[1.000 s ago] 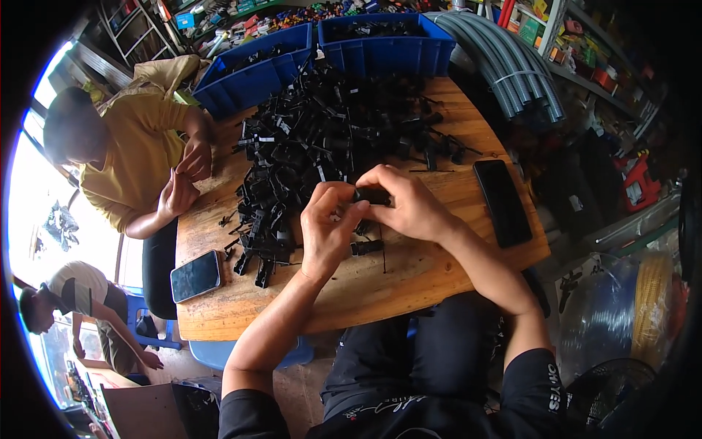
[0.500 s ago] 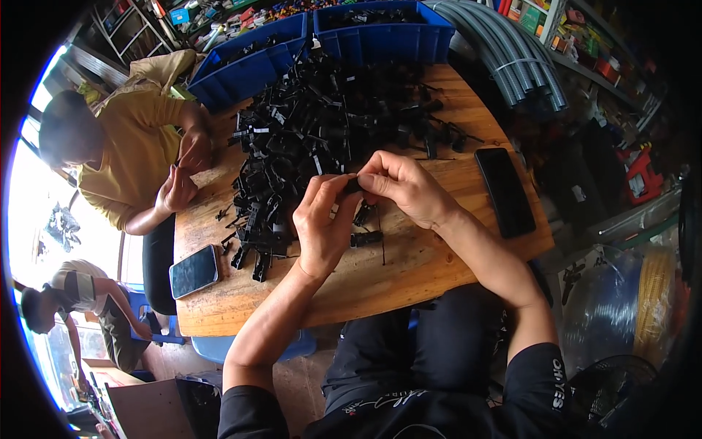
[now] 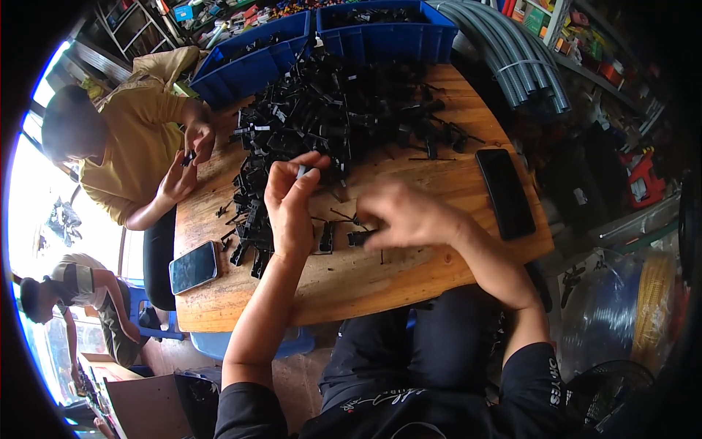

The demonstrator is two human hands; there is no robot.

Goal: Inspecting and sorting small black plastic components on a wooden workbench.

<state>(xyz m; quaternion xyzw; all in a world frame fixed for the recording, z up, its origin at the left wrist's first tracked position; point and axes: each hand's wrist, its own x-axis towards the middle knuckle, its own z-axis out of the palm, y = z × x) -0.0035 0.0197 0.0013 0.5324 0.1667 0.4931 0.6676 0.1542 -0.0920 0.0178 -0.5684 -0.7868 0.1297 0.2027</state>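
At the far left a co-worker in a yellow shirt [image 3: 139,146] sat at the table [image 3: 409,271], with a phone [image 3: 194,267] lying near that edge. My left hand [image 3: 291,197] was raised above the wood, fingers pinched on a small light-tipped black part [image 3: 303,173]. Half a second earlier both my hands had met on that piece; now they had separated, so I judged the joining step finished on my left side. Behind them lay the heap of black plastic parts [image 3: 344,110], with blue bins [image 3: 322,36] beyond. My right hand [image 3: 406,216] had dropped toward loose pieces [image 3: 358,235] on the wood, blurred with motion, so I could not tell whether it gripped anything. A dark phone [image 3: 504,192] lay at the right.
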